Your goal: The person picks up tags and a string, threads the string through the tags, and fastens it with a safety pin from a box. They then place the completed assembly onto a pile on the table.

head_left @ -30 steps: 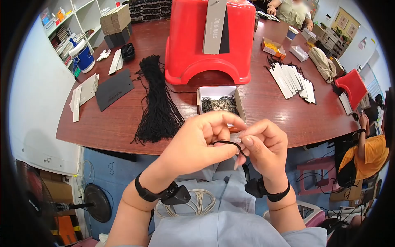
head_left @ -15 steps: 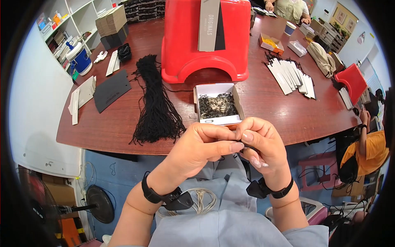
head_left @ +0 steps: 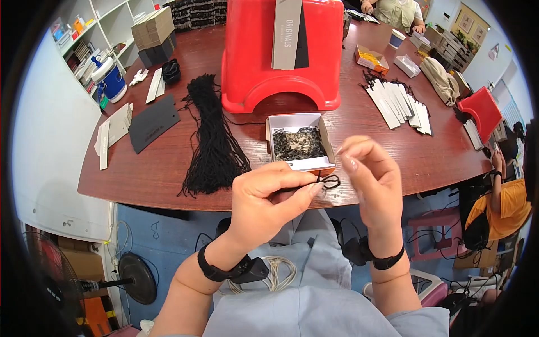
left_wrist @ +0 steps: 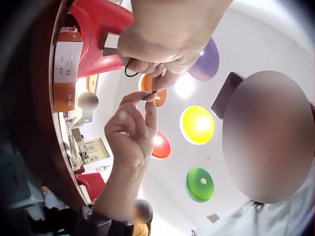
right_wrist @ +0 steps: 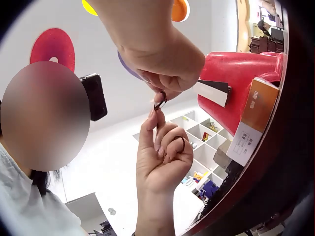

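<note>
A thin black cord (head_left: 333, 181) is pinched between the thumb and index finger of my left hand (head_left: 261, 196), its small loop sticking out to the right past the fingertips. In the right wrist view, part of the black cord (right_wrist: 182, 143) curves round a lower finger of that hand. My right hand (head_left: 375, 180) is raised just right of the loop, fingers loosely bent, with nothing seen between them in the head view. Both wrist views show its fingertips overlapping the cord. Behind the hands stands an open box (head_left: 300, 163) of small black and pale pieces.
A bundle of black cords (head_left: 213, 146) lies left of the box. An upturned red stool (head_left: 281, 84) with tags on it stands behind. Dark cards (head_left: 154, 124) lie at left, pale tags (head_left: 387, 104) at right. One seated person (head_left: 499, 210) is at far right.
The hands were together on the cord; the right hand has now lifted away to the right. A loop of cord shows at the left fingertips, which still pinch it.
</note>
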The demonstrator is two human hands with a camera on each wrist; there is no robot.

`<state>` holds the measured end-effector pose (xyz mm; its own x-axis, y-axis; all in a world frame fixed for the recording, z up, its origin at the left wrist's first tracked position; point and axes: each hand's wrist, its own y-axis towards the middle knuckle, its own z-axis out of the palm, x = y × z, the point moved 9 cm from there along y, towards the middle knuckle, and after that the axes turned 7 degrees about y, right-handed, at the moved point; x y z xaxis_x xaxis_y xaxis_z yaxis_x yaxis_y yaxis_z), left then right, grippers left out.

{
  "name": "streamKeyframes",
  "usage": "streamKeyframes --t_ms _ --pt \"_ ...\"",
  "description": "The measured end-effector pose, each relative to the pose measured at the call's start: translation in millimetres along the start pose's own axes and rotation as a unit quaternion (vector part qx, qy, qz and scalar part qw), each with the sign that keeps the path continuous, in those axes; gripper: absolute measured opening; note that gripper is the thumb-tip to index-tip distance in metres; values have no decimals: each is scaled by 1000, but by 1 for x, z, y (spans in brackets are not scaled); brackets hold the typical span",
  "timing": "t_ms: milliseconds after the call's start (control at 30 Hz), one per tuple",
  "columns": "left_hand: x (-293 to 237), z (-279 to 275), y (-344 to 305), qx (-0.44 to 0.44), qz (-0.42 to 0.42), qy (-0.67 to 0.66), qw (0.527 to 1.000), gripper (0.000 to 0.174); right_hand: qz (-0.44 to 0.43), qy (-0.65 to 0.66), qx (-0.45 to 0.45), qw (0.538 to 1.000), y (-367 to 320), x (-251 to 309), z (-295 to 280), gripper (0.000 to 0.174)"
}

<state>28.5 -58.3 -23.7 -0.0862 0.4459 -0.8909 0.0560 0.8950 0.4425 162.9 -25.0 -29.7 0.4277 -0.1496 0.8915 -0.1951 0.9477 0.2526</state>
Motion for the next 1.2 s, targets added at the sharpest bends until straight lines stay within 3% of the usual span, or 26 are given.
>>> streamKeyframes --t_ms 33,67,133,200,267,367,433,467,533,567,633,733,933,1033,1067,1167,1200 --pt "-3 0 0 0 0 0 1000 13 -134 -73 -16 988 -1 20 -2 11" --pt "-13 -1 -1 -10 39 59 997 14 -134 -73 -16 988 -2 22 -3 11" --pt "-21 0 -1 -21 78 117 990 15 -159 -234 16 959 -8 36 6 18" --pt "-31 3 -4 -45 138 180 973 13 -167 -235 19 957 -11 40 16 20" --pt "-30 5 -5 -51 143 181 972 14 -199 -350 70 913 -15 40 32 19" --pt "-29 4 -7 -64 143 190 969 15 -216 -361 53 906 -20 38 33 17" --pt "-12 2 -6 -53 40 168 984 16 -232 -384 41 893 -23 36 35 17" --pt "-10 3 -5 -53 39 169 983 16 -270 -383 35 883 -27 38 37 17" --pt "16 9 -4 -23 -72 -11 997 16 -307 -383 27 871 -34 40 38 18" --pt "14 10 -3 -21 -72 -11 997 16 -301 -369 21 879 -35 39 36 19" --pt "31 27 -10 15 -222 -282 933 18 -296 -354 13 887 -35 39 32 21" --pt "37 33 -15 63 -250 -339 905 21 -327 -339 37 882 -40 43 35 24" --pt "34 33 -15 67 -236 -338 909 16 -286 -305 88 904 -35 40 30 29" --pt "23 29 -11 66 -204 -334 918 14 -153 -86 49 983 -21 28 11 22" --pt "24 30 -11 67 -204 -334 918 14 -154 -86 47 983 -21 31 11 22" --pt "25 31 -11 69 -209 -333 917 13 71 37 32 996 -17 -3 4 15" --pt "25 31 -11 67 -204 -321 922 14 70 37 30 996 -17 -3 3 15"
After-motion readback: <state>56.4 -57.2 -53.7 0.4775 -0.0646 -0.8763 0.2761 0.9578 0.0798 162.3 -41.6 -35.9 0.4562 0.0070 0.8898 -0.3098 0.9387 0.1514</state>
